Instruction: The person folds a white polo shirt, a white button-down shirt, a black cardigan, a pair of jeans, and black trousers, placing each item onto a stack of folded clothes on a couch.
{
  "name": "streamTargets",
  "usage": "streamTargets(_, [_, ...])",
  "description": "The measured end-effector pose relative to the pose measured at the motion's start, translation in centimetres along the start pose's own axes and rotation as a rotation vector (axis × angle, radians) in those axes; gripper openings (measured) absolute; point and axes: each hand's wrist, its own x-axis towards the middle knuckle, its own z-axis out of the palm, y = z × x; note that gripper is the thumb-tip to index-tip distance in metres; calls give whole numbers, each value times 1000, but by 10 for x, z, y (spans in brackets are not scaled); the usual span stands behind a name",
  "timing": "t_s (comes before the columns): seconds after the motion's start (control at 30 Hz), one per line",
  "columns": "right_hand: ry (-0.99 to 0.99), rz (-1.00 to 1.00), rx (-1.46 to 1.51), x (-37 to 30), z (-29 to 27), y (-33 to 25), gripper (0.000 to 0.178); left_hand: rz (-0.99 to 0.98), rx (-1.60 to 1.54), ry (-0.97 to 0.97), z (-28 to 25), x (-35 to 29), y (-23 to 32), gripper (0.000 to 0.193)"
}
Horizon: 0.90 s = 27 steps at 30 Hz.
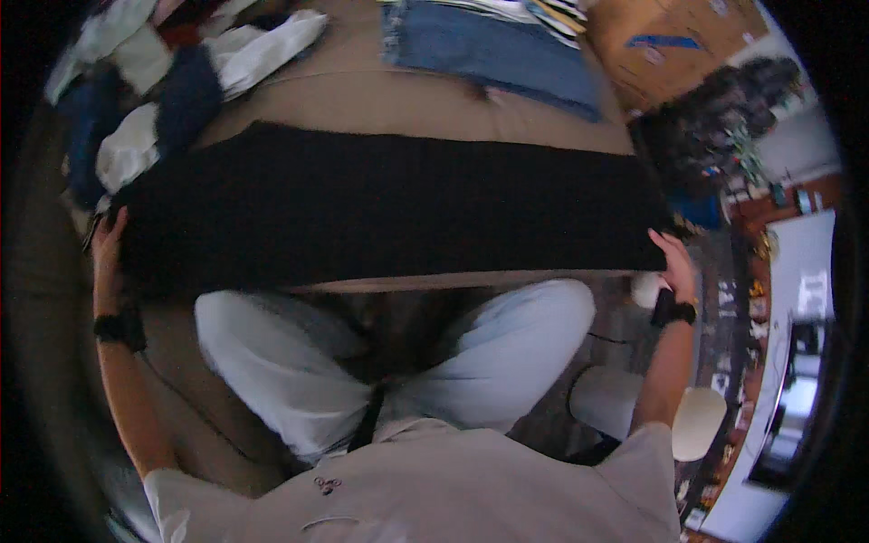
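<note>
A pair of black trousers (389, 204) lies stretched out sideways in front of me, legs laid together into one long flat strip on the couch. At its wider left end my left hand (107, 242) is closed on the edge, the thumb near the top of the cloth. My right hand (673, 258) grips the narrower right end by its near corner, fingers curled over the cloth. The near long edge runs almost straight between both hands, just beyond my knees. The fingertips under the fabric are hidden.
Rumpled clothes, white and dark blue, form a pile (186, 90) at the far left. Folded blue jeans (489, 50) lie on the couch (353, 95) at the back. A cardboard box (674, 45) stands far right. A white stool (605, 403) is beside my right arm.
</note>
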Motion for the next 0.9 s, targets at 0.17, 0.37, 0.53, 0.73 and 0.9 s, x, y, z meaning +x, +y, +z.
streamTargets(0.17, [-198, -115, 144, 46, 3, -18, 77, 44, 143, -147, -43, 31, -41, 51])
streamTargets(0.37, [-136, -102, 38, 67, 27, -54, 73, 501, 288, -416, -21, 20, -12, 57])
streamTargets(0.53, [-250, -317, -130, 96, 39, -72, 46, 3, 80, -314, -39, 22, -2, 57])
streamTargets(0.73, [-159, -416, -157, 130, 64, -73, 41, -43, 215, 90, -11, 8, 12, 45])
streamTargets(0.9, [-20, -383, -440, 143, 58, -69, 69, -150, 68, 217, 67, -24, 103, 58])
